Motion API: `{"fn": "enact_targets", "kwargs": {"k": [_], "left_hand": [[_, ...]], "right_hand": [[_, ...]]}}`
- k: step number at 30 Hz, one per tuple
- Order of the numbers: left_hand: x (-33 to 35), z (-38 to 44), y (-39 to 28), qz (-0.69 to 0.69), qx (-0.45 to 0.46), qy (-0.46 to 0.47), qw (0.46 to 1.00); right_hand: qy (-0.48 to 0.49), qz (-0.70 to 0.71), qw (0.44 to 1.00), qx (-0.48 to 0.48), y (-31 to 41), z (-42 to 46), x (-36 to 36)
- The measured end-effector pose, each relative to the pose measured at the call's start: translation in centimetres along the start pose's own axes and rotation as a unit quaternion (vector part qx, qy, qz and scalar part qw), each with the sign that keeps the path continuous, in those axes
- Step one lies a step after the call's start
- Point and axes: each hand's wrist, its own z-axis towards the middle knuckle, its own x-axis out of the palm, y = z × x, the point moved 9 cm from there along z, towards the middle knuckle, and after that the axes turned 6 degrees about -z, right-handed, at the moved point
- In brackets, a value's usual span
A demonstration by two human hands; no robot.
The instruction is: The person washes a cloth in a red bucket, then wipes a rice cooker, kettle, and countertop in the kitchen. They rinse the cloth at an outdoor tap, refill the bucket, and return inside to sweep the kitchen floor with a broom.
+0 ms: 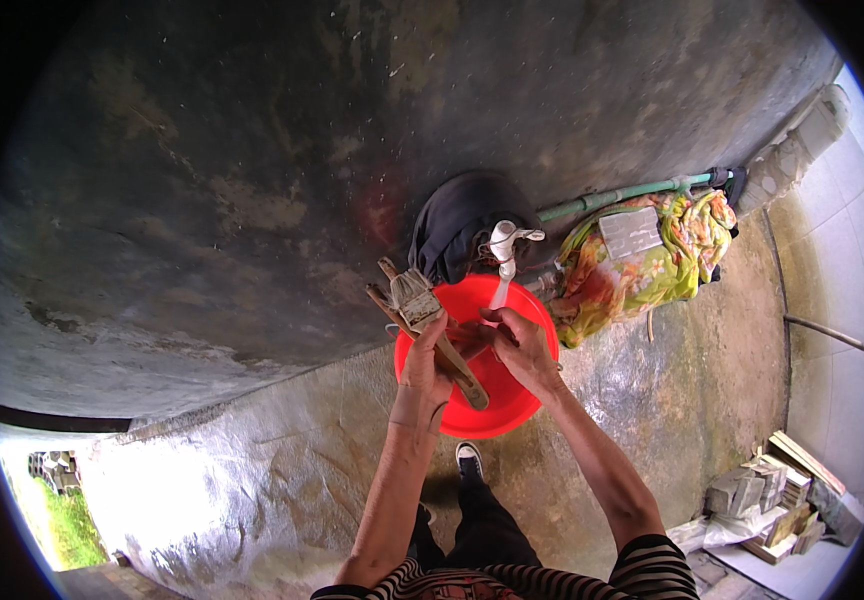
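My left hand (423, 367) is closed around a paintbrush (418, 300) and a second wooden-handled tool (466, 379), which lie crosswise over the red plastic basin (492, 420). Whitish paint or residue coats the paintbrush. To its right, my right hand (523, 346) has bent fingers near the water stream, just under the white tap (503, 247); whether it holds anything is hidden. Water runs from the tap toward the basin. Dark cloth (451, 225) hangs beside the tap, against the wall.
A green pipe (604, 199) runs along the stained wall (252, 187). Right of the basin, floral cloth (634, 277) covers something, with a grey slab (630, 232) on top. Blocks and wood pieces (762, 495) are piled at lower right. The concrete floor (312, 480) looks wet.
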Motion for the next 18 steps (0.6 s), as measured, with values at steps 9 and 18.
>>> {"fn": "enact_targets", "kwargs": {"k": [9,18], "left_hand": [[-0.5,0.2,0.2,0.005,-0.004,-0.003,1.000],[-1.0,0.3,0.6,0.001,-0.010,-0.001,1.000]], "right_hand": [[-0.011,0.004,1.000,-0.003,-0.2,-0.2,0.2],[-0.007,0.010,1.000,0.011,-0.9,-0.5,0.6]]}}
